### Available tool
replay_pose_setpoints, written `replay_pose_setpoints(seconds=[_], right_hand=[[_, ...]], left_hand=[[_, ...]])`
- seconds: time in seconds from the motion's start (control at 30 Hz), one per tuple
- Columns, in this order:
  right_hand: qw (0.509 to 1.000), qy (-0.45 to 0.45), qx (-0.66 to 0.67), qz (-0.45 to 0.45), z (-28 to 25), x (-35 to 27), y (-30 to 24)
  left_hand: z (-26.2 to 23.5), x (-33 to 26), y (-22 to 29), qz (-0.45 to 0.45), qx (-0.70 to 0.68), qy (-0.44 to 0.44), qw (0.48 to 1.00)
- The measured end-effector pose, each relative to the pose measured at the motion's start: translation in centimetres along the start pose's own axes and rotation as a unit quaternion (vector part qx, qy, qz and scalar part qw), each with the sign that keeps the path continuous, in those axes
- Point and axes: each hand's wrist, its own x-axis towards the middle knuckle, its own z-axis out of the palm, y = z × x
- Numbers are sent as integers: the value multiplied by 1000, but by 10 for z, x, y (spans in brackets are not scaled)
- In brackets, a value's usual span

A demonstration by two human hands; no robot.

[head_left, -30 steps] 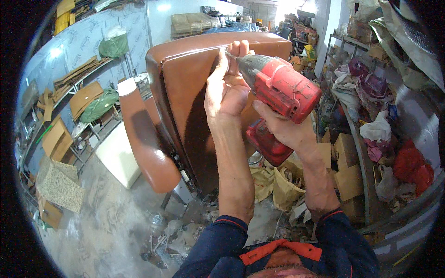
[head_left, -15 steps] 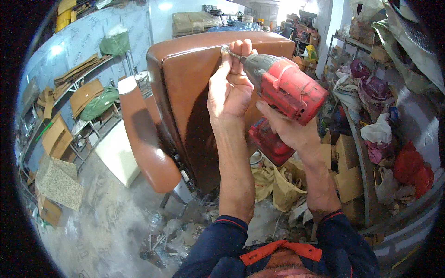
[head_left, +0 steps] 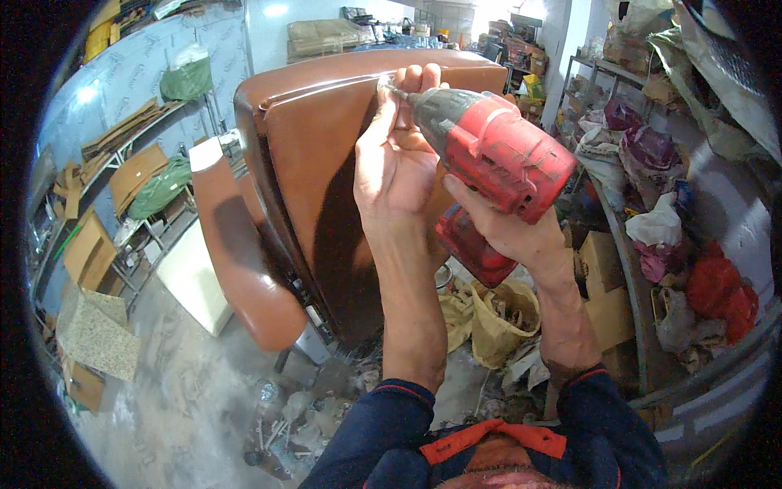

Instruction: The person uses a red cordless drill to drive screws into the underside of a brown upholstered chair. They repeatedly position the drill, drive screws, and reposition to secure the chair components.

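Observation:
A brown leather armchair (head_left: 314, 163) stands tipped in front of me, its padded back facing me. My right hand (head_left: 497, 228) grips a red cordless drill (head_left: 497, 151), whose bit points left at the chair's upper seam. My left hand (head_left: 395, 159) is raised against the chair back, fingertips pinched around the drill's bit tip near the seam. What the fingers hold at the tip is too small to tell.
A brown padded armrest (head_left: 244, 261) leans at the chair's left, with a white block (head_left: 191, 277) behind it. Cardboard sheets on racks (head_left: 122, 179) line the left wall. Bags and boxes fill shelves on the right (head_left: 652, 212). Debris and sacks (head_left: 497, 314) litter the floor.
The drill and both hands have shifted slightly; the bit tip now sits at the chair's upper seam with my left fingers closed around it.

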Motion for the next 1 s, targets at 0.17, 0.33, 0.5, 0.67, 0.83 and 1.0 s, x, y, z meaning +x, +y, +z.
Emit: replay_pose_setpoints(seconds=[0.17,0.33,0.5,0.67,0.83,1.0], right_hand=[[999,0,13,45,0,-1,-2],[999,15,17,49,-1,-1,-3],[1000,-1,0,9,-3,0,-3],[999,-4,-39,-2,-2,3,-2],[997,-6,25,68,-2,4,-4],[999,10,-30,-21,-1,8,-2]], left_hand=[[6,-1,0,15,19,46,999],[10,-1,0,1,0,20,1000],[10,-2,1,-5,7,17,1000],[9,1,3,-3,-17,23,1000],[6,-1,4,1,3,41,999],[2,1,5,-25,7,6,1000]])
